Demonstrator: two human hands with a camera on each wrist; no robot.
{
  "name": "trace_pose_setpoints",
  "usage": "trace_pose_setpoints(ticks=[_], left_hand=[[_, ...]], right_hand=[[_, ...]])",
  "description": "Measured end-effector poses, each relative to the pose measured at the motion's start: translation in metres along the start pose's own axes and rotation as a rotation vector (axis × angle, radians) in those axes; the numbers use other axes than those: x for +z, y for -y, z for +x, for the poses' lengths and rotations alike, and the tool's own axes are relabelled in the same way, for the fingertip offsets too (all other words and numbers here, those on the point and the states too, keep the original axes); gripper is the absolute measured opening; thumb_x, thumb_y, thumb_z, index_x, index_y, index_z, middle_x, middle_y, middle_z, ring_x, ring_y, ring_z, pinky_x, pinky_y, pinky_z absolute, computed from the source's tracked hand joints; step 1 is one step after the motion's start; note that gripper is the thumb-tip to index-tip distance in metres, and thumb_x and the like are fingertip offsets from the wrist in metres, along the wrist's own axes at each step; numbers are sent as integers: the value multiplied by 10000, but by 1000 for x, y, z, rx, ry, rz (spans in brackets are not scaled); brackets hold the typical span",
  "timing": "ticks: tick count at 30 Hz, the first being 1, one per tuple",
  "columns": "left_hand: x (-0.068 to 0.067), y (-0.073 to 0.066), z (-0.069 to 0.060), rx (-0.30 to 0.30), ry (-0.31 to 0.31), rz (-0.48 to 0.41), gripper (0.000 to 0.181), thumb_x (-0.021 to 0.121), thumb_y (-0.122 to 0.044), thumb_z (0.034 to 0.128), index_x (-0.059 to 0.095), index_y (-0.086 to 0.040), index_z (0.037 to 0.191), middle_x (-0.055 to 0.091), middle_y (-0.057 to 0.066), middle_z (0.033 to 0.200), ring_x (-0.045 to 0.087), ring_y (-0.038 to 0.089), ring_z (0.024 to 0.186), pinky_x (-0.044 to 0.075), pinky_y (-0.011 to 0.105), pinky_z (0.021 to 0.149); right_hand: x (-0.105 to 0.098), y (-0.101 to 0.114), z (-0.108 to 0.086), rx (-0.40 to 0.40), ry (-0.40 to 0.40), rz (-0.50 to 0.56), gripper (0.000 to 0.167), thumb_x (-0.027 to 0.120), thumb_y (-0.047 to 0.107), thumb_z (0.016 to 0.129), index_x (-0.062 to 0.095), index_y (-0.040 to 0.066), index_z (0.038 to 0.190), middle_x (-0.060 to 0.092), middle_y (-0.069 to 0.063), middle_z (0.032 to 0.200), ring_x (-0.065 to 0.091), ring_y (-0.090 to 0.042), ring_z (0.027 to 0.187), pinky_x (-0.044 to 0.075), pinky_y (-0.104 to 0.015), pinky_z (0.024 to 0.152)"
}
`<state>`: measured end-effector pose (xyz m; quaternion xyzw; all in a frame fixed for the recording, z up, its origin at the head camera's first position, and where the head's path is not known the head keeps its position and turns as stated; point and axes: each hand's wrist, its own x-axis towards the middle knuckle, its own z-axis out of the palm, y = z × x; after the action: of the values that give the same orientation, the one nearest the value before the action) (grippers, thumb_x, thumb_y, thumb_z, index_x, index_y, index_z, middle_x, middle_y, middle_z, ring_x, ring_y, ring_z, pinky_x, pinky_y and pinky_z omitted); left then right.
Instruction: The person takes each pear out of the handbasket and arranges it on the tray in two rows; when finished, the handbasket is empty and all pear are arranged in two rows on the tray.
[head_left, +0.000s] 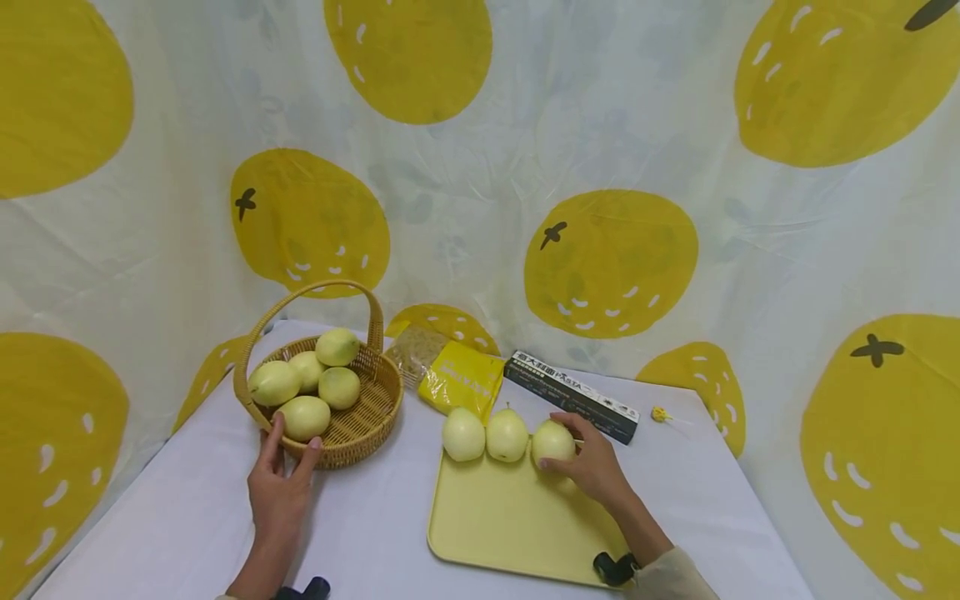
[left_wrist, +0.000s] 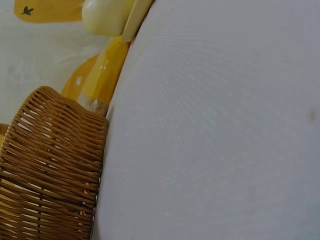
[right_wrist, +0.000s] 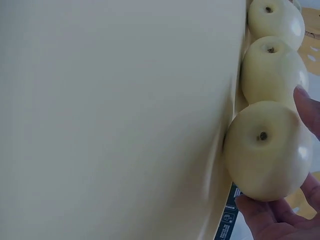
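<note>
At the tray's far right edge my right hand grips a round, pale yellow pear, thumb on one side and fingers on the other. Two more pears, one in the middle and one on the left, stand beside it along the far rim of the yellow tray. My left hand is at the near side of a wicker basket, thumb and index finger spread at its rim, close to a pale yellow-green fruit. The left wrist view shows only the basket's woven side, not the hand.
Several more fruits lie in the basket, under its tall arched handle. Behind the tray are a yellow pasta bag and a dark pasta box. A small yellow item lies on the white cloth at right.
</note>
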<state>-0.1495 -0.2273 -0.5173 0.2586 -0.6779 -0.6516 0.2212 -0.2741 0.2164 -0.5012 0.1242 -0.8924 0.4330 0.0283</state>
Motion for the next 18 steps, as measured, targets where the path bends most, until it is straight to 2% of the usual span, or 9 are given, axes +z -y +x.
trace_pose_setpoints(ticks=[6, 14, 18], left_hand=[[0, 1, 0, 1, -2, -7, 797, 747, -306, 1016, 291, -382, 1666, 175, -175, 1771, -8, 62, 1648, 183, 360, 1368], [1, 4, 1, -9, 8, -3, 794, 747, -353, 1011, 280, -441, 1647, 155, -212, 1759, -21, 74, 1648, 151, 372, 1377], [1, 2, 0, 3, 3, 11, 793, 747, -345, 1013, 283, -435, 1650, 170, -181, 1768, -2, 66, 1648, 158, 359, 1377]], right_hand=[[-3, 5, -3, -12, 10, 12, 811, 1001, 216, 730, 629, 122, 1445, 637, -138, 1485, 614, -370, 1339, 519, -570, 1188], [-9, 13, -10, 0, -45, -49, 801, 1002, 237, 729, 644, 150, 1441, 607, -157, 1497, 576, -404, 1369, 543, -547, 1160], [-10, 28, -12, -38, -57, -39, 773, 988, 243, 755, 642, 183, 1444, 598, -125, 1494, 563, -393, 1389, 533, -566, 1170]])
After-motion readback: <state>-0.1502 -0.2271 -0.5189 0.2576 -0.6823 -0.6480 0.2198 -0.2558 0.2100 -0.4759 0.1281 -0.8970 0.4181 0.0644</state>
